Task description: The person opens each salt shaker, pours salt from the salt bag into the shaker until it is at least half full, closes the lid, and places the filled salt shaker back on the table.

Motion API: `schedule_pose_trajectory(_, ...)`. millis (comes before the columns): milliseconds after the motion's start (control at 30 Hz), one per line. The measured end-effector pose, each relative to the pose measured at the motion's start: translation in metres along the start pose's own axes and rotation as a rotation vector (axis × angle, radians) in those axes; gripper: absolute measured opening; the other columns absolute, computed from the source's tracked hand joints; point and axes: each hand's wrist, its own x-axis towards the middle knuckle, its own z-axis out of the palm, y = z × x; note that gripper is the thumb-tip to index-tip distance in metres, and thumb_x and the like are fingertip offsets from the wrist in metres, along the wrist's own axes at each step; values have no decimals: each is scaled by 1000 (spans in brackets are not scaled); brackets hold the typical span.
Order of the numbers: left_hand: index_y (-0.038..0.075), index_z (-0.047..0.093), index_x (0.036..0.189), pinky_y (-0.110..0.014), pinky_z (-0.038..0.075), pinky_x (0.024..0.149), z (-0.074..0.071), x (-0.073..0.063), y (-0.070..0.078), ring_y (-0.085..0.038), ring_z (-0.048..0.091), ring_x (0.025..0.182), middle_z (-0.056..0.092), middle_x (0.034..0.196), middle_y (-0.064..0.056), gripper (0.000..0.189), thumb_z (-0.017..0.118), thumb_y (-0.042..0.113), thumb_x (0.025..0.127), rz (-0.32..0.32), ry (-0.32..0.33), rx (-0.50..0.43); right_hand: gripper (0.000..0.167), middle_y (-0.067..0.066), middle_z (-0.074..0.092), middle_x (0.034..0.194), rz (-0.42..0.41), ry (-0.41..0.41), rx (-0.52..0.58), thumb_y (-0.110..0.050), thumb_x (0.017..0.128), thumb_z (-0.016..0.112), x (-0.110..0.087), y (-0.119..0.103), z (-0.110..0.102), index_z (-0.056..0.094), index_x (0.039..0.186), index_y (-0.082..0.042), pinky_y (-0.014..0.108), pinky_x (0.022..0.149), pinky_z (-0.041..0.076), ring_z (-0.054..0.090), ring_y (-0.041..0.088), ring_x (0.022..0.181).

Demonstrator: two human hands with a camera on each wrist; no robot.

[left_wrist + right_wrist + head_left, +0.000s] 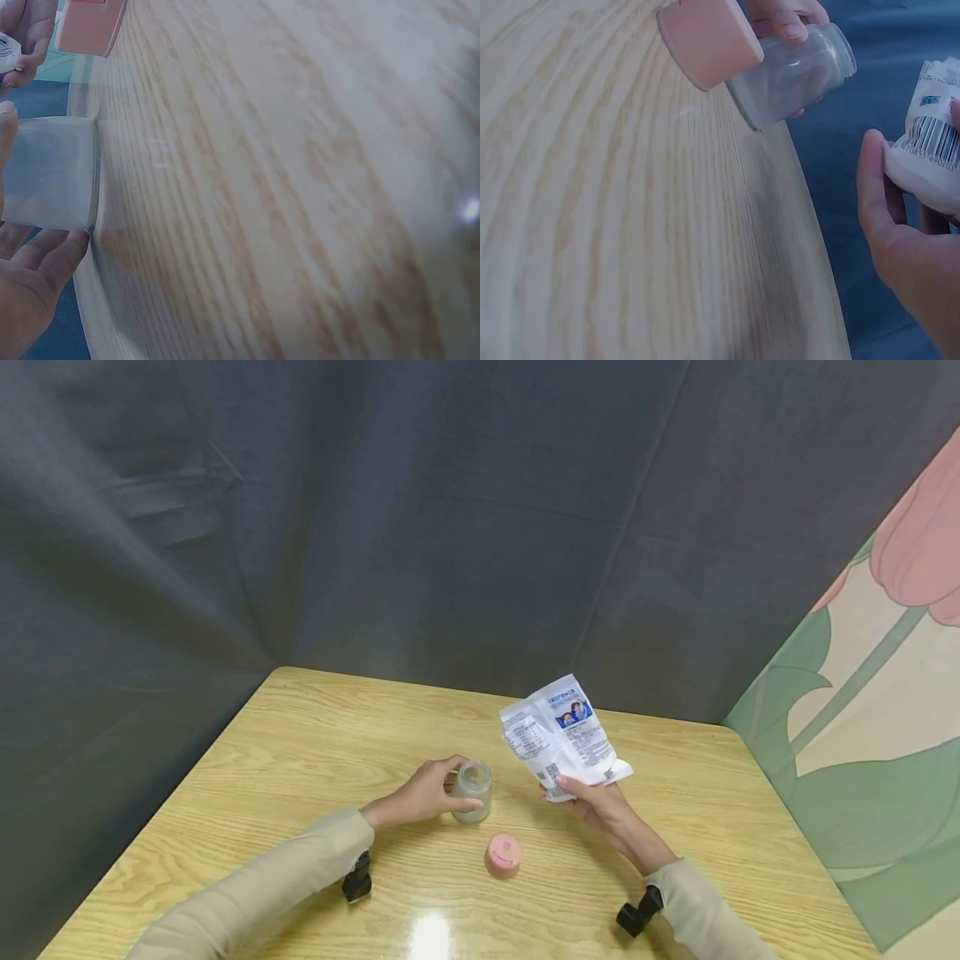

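Observation:
A small frosted glass jar (473, 791) stands open-topped on the wooden table (300, 743). My left hand (420, 797) grips it from the left; the jar (49, 174) fills the left wrist view between thumb and fingers. My right hand (600, 802) holds a white printed pouch (564, 737) upright by its lower corner, a little right of the jar. The pouch (930, 146) shows its barcode in the right wrist view, with the jar (791, 71) beyond. A round pink lid (504, 852) lies flat on the table in front of the jar, between both forearms.
Dark grey cloth (375, 527) hangs behind and to the left of the table. A wall with a pink and green flower picture (885, 693) stands at the right. Black wrist camera mounts (357, 881) sit on both sleeves.

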Motion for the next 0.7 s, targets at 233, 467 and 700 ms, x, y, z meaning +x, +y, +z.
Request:
schedule_pose_trajectory(233, 0, 55, 132, -38, 51, 97, 0, 1, -1, -26, 63, 115, 64, 124, -14, 58, 80, 26, 86, -2, -4, -7, 52, 6, 64, 126, -16, 3, -41, 11, 94, 55, 2, -1, 5, 51, 133, -23, 53, 93, 52, 65, 27, 107)
schedule_pose_trajectory(467, 1, 56, 133, -39, 51, 96, 1, 1, -3, -26, 63, 114, 65, 123, -13, 57, 80, 25, 87, 9, -3, -15, 54, 4, 65, 124, -21, 14, -77, 12, 93, 56, 2, 1, 3, 52, 133, -24, 48, 90, 54, 65, 25, 109)
schedule_pose_trajectory(700, 1, 56, 133, -35, 52, 95, 0, 1, -1, -23, 63, 113, 65, 123, -11, 59, 79, 28, 87, -2, -4, 5, 56, 5, 64, 126, -41, 9, -98, 13, 93, 56, 3, 0, 4, 51, 136, -22, 41, 84, 57, 65, 25, 109)
